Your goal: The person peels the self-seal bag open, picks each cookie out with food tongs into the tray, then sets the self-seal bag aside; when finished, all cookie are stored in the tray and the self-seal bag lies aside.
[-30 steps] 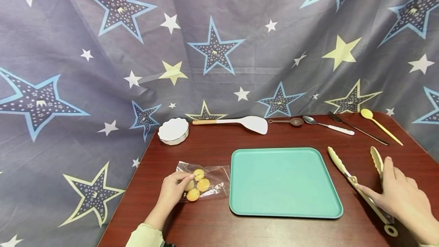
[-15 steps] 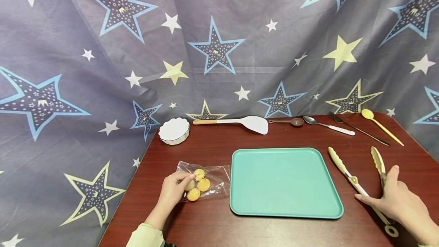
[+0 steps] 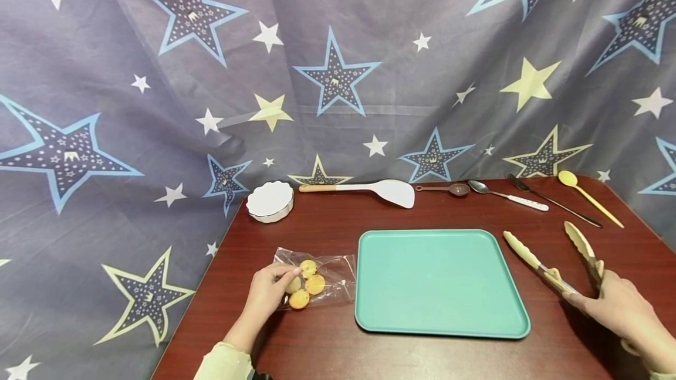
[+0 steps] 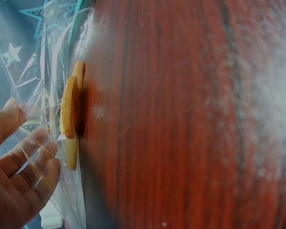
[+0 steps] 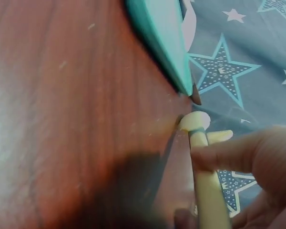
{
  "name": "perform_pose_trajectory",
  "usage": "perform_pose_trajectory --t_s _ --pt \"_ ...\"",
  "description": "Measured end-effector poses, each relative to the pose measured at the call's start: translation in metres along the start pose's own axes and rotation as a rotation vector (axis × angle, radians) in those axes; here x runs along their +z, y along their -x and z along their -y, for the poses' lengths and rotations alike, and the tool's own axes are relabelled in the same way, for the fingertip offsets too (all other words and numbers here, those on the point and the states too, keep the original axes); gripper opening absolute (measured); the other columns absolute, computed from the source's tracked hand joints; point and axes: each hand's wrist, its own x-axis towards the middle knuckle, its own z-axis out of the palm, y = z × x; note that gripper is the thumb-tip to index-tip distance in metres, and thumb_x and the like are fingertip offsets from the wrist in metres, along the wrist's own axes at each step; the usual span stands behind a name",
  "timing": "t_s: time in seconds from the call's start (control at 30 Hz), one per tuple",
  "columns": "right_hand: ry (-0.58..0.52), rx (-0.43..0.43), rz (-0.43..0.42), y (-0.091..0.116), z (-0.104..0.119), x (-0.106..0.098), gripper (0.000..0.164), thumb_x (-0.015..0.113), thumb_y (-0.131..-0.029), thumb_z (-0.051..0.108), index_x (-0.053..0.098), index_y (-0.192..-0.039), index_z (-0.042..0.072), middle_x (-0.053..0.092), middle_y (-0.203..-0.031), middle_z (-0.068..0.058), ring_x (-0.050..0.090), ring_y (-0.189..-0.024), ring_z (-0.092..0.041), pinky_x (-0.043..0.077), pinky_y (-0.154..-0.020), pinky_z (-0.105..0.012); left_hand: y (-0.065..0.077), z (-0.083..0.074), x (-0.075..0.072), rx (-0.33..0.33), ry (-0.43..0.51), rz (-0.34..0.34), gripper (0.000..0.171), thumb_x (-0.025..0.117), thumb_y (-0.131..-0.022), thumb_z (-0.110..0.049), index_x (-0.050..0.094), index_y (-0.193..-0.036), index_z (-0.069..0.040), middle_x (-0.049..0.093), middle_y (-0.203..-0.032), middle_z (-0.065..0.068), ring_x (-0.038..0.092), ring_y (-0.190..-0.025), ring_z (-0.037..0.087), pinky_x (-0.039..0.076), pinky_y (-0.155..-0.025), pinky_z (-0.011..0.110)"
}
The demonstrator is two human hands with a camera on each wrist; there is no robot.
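Note:
At the left of the table, my left hand (image 3: pixel 266 289) pinches the edge of a clear plastic bag (image 3: pixel 338 277). Inside lie several round yellow cookies (image 3: pixel 315 284); one is partly covered by my fingers. The left wrist view shows the cookies (image 4: pixel 69 107) edge-on behind the film, with my thumb and fingers (image 4: pixel 26 179) at the bag. On the right, my right hand (image 3: pixel 615 304) grips a pair of cream-tipped tongs (image 3: pixel 551 277), thumb on one arm and fingers round the other. Their arms are spread apart, tips pointing to the back. In the right wrist view my thumb presses a cream tong arm (image 5: pixel 207 191).
A turquoise tray (image 3: pixel 440 280) lies between the hands. Along the back are a white fluted dish (image 3: pixel 270 201), a white turner (image 3: pixel 393 192), a brown measuring spoon (image 3: pixel 458 190), a metal spoon (image 3: pixel 507 195), a dark long-handled utensil (image 3: pixel 554 201) and a yellow spoon (image 3: pixel 588 197). A star-patterned cloth hangs behind.
My right hand has closed round the tongs, and they have shifted slightly, their tips now a little nearer each other. My left hand stays on the bag.

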Motion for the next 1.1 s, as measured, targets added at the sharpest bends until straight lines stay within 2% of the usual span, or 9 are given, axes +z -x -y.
perform_pose_trajectory --t_s 0.17,0.3,0.43,0.6,0.73,0.83,0.97,1.1 --pt "0.000 0.026 -0.081 0.000 0.008 -0.005 0.070 0.066 -0.088 0.040 0.036 -0.100 -0.022 0.045 -0.082 -0.037 0.052 -0.076 -0.054 0.041 -0.059 -0.059 0.000 0.001 -0.001 -0.020 0.019 0.013 0.005 0.076 -0.085 -0.015 0.079 -0.086 -0.012 0.072 -0.087 -0.005 0.067 -0.088 0.015 0.051 -0.083 0.036" --pt "-0.010 0.051 -0.184 0.000 0.018 -0.007 0.070 0.067 -0.086 0.041 0.035 -0.100 -0.020 0.041 -0.084 -0.040 0.049 -0.071 -0.057 0.040 -0.055 -0.059 0.000 0.003 -0.001 -0.011 0.031 0.016 0.005 0.075 -0.085 -0.016 0.079 -0.086 -0.012 0.073 -0.088 -0.004 0.067 -0.089 0.018 0.051 -0.084 0.037" --pt "-0.022 0.023 -0.252 -0.002 0.032 -0.010 0.077 0.070 -0.083 0.048 0.038 -0.101 -0.020 0.044 -0.083 -0.039 0.050 -0.070 -0.056 0.040 -0.052 -0.058 0.000 0.003 -0.002 -0.009 0.044 0.019 0.005 0.075 -0.085 -0.017 0.079 -0.086 -0.013 0.073 -0.088 -0.004 0.067 -0.089 0.018 0.051 -0.083 0.036" --pt "-0.040 -0.105 -0.296 -0.003 0.054 -0.011 0.085 0.073 -0.079 0.056 0.046 -0.111 -0.018 0.053 -0.083 -0.036 0.054 -0.073 -0.053 0.040 -0.051 -0.056 0.000 0.004 -0.002 -0.011 0.060 0.018 0.005 0.075 -0.085 -0.016 0.079 -0.086 -0.014 0.073 -0.088 -0.004 0.067 -0.088 0.017 0.051 -0.083 0.035" --pt "-0.049 -0.220 -0.297 -0.003 0.076 -0.008 0.073 0.074 -0.079 0.054 0.051 -0.110 -0.008 0.053 -0.072 -0.018 0.053 -0.063 -0.035 0.039 -0.049 -0.045 -0.001 0.004 -0.002 0.003 0.057 0.017 0.005 0.075 -0.086 -0.016 0.079 -0.085 -0.013 0.073 -0.087 -0.004 0.067 -0.089 0.017 0.051 -0.083 0.034" --pt "-0.051 -0.306 -0.297 -0.003 0.094 -0.004 0.068 0.074 -0.080 0.052 0.053 -0.115 -0.004 0.057 -0.079 -0.016 0.055 -0.067 -0.031 0.041 -0.051 -0.046 -0.001 0.004 -0.002 -0.005 0.052 0.018 0.005 0.075 -0.086 -0.016 0.079 -0.086 -0.013 0.073 -0.088 -0.004 0.068 -0.089 0.018 0.051 -0.084 0.036" --pt "-0.037 -0.424 -0.314 -0.003 0.116 0.003 0.070 0.076 -0.081 0.047 0.057 -0.128 -0.001 0.065 -0.107 -0.024 0.062 -0.080 -0.039 0.045 -0.056 -0.055 -0.001 0.004 -0.002 -0.034 0.044 0.021 0.004 0.075 -0.086 -0.015 0.079 -0.085 -0.014 0.073 -0.088 -0.003 0.067 -0.089 0.018 0.051 -0.084 0.036" --pt "-0.005 -0.510 -0.308 -0.004 0.136 0.012 0.061 0.078 -0.080 0.041 0.063 -0.127 0.005 0.069 -0.106 -0.020 0.065 -0.077 -0.033 0.046 -0.053 -0.048 -0.001 0.003 -0.002 -0.031 0.036 0.019 0.005 0.075 -0.086 -0.015 0.079 -0.085 -0.013 0.073 -0.087 -0.002 0.067 -0.087 0.018 0.051 -0.082 0.035"
